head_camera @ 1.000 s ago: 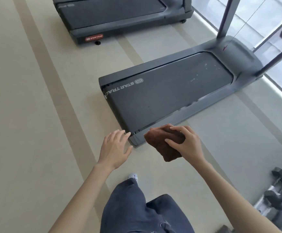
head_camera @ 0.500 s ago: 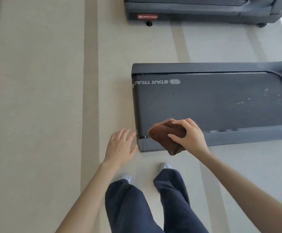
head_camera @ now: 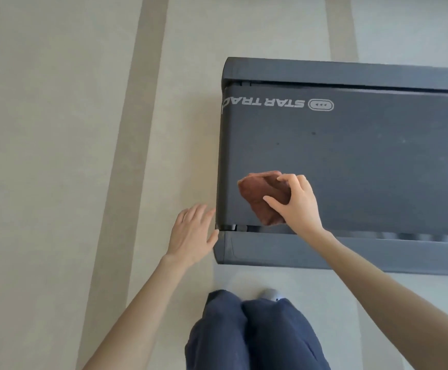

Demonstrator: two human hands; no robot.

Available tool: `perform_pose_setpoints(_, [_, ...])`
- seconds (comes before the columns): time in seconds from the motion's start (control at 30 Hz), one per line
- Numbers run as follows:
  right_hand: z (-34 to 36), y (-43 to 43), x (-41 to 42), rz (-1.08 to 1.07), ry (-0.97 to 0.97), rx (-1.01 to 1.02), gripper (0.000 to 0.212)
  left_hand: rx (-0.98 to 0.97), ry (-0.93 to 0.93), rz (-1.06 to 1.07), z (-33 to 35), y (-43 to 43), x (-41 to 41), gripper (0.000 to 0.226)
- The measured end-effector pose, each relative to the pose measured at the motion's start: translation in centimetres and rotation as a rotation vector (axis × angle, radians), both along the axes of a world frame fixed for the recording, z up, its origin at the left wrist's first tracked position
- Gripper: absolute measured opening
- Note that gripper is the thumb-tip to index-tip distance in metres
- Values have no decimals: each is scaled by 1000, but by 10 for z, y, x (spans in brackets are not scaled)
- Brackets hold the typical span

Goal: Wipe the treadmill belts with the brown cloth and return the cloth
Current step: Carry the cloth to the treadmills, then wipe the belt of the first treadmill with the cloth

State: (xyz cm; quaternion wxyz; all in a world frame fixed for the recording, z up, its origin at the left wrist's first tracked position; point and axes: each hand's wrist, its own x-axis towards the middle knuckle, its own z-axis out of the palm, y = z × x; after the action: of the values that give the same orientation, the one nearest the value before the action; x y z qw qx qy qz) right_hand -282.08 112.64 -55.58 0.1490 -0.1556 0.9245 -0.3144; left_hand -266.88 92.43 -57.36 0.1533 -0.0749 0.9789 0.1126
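Over the rear end of the treadmill belt, the right hand, fingers curled round the bunched brown cloth, has moved in from the deck corner; whether cloth meets belt is unclear. Beside that corner the left hand hovers spread, wiping apparently about to start.

A pale beige floor fills the view, with a darker stripe running from 12 towards 7 o'clock. At 6 o'clock are dark blue trousers and a grey shoe.

right hand grips (fingers curled), left hand flat
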Motion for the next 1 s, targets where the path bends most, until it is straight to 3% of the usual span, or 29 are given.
perform_pose_setpoints(0.1, [-91, -3, -4, 33, 41, 33, 44, -2, 23, 23, -83, 9, -13, 53])
perform_pose_setpoints(0.2, [-172, -4, 3, 186, 70, 196, 55, 22, 36, 27, -153, 21, -24, 57])
perform_pose_setpoints(0.3, [-230, -2, 11, 426, 380, 378, 62, 61, 40, 68, -209, 31, -27, 62])
perform_pose_setpoints(0.37, [-251, -5, 0, 540, 571, 356, 55, 110, 67, 121, -234, 40, -22, 67])
perform_pose_setpoints(0.47, [-270, -15, -26, 620, 709, 198, 38, 138, 144, 203, -254, 53, -19, 70])
perform_pose_setpoints(0.6, [-282, -23, -42, 609, 746, 44, 29, 80, 199, 233, -266, 57, -29, 74])
perform_pose_setpoints(0.73, [-268, -63, -80, 371, 644, 79, 31, 19, 190, 220, -266, 58, -40, 77])
perform_pose_setpoints(0.87, [-257, -57, -78, 418, 666, 124, 32, 50, 210, 219, -261, 58, -39, 74])
perform_pose_setpoints(1.0, [-274, 9, -13, 447, 711, 115, 38, 110, 256, 236, -263, 58, -36, 69])
